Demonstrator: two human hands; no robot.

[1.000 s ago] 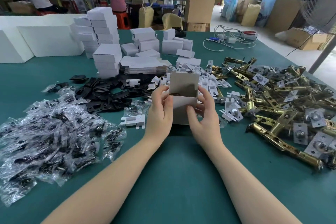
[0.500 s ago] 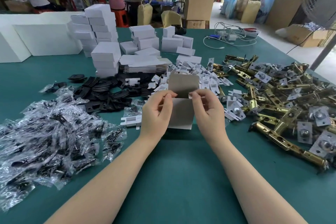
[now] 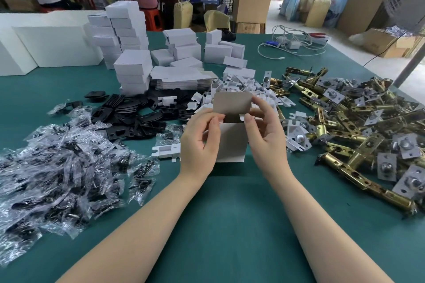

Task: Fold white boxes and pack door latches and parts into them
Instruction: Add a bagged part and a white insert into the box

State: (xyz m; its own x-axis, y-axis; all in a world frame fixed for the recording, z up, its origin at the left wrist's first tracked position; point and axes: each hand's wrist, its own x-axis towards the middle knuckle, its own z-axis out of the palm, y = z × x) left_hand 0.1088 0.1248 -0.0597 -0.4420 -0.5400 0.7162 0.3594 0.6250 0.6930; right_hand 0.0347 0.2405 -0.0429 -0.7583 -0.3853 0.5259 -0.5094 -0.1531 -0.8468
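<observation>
With the left hand (image 3: 202, 138) and right hand (image 3: 264, 135) pinching the white box (image 3: 231, 142) at its top corners, squaring its walls before tucking the lid flap (image 3: 231, 103) seems best.

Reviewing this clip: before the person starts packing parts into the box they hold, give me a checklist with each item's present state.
1. Box held by both hands: ok, left hand and right hand grip its top corners.
2. Top lid flap open: ok, it stands up.
3. Side flaps clear of the opening: not ok, fingers are at them on both sides.
4. Bottom closed: cannot tell, hidden.
5. Box empty: cannot tell, the inside is dark.
6. Parts at hand: ok, brass latches lie to the right, bagged parts to the left, black plates behind.
</observation>
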